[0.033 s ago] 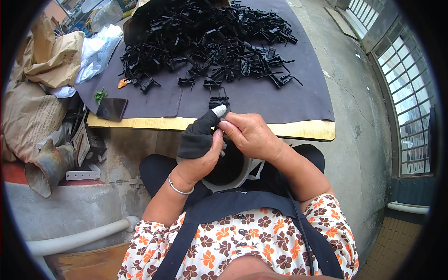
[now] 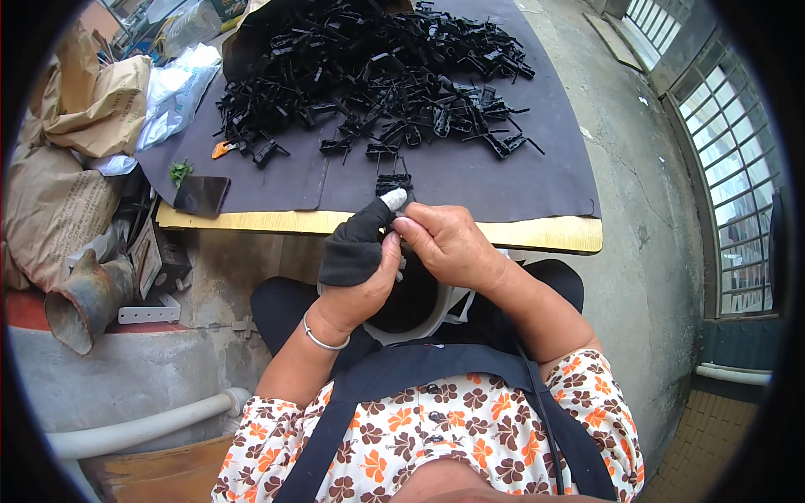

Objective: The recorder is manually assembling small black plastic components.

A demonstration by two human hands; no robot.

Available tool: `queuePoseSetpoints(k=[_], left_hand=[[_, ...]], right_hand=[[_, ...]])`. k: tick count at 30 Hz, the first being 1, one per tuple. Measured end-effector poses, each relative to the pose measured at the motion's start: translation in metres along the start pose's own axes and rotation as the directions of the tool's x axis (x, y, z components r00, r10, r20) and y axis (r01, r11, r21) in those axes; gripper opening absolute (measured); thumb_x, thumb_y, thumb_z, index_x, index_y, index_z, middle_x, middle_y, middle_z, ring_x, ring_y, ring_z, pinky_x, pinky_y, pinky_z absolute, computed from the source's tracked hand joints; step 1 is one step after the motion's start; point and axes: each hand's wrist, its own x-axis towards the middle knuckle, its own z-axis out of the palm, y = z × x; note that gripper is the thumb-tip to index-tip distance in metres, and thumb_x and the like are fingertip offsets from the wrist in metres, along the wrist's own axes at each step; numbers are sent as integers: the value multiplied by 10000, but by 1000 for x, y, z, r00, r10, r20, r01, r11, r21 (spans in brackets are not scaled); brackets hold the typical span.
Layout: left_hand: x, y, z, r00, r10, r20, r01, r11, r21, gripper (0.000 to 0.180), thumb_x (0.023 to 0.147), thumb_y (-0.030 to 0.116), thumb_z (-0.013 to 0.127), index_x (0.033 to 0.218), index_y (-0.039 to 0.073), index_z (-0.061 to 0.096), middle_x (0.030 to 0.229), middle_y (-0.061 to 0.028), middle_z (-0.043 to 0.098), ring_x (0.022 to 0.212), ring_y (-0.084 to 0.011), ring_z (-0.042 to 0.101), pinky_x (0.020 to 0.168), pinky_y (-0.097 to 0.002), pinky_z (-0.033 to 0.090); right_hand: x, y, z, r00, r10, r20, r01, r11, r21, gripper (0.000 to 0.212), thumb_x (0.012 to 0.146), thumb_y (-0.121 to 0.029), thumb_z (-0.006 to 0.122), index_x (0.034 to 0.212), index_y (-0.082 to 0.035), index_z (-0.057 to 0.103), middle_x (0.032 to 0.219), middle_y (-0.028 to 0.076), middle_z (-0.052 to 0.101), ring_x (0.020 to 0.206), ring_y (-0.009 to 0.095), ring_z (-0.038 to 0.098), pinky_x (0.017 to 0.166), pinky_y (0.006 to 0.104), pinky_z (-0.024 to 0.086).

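My left hand wears a black fingerless glove with a white wrap on one fingertip. My right hand is bare and meets it fingertip to fingertip. Between the fingers both hands pinch a small black plastic part, mostly hidden. They work just in front of the table edge, above a white-rimmed dark container on my lap. Another black part lies on the dark mat just beyond the fingers. A large pile of black plastic parts covers the mat's far half.
A dark phone lies at the mat's left corner, with a small orange piece and a green scrap nearby. Brown paper bags and clear plastic bags crowd the left. A rusty pipe and white pipe sit below. Window grille at right.
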Motion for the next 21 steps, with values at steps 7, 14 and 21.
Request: queuePoseSetpoints(k=[7, 14, 21], left_hand=[[-2, -2, 5, 991, 123, -58, -106, 964, 244, 333, 837, -25, 529, 1166, -70, 548, 1044, -197, 631, 925, -317, 625, 834, -346, 487], [-2, 4, 4, 994, 71, -87, -59, 989, 139, 327, 831, -28, 537, 1155, -75, 549, 1028, -193, 632, 903, -321, 624, 822, -357, 490], [-3, 2, 5, 982, 156, -105, -126, 959, 254, 245, 833, -20, 546, 1069, -75, 580, 1022, -200, 631, 875, -328, 621, 805, -366, 493]], right_hand=[[-2, 11, 23, 991, 122, -52, -105, 961, 256, 277, 946, -198, 517, 756, 3, 522, 617, 157, 520, 524, 276, 443, 531, 351, 419], [-5, 9, 26, 991, 31, -132, 12, 949, 314, 283, 956, -175, 503, 735, 1, 497, 585, 128, 448, 514, 224, 381, 504, 332, 388], [-6, 4, 21, 991, 127, -41, -109, 947, 303, 296, 984, -189, 476, 748, -11, 490, 616, 20, 441, 601, 80, 372, 531, 268, 376]])
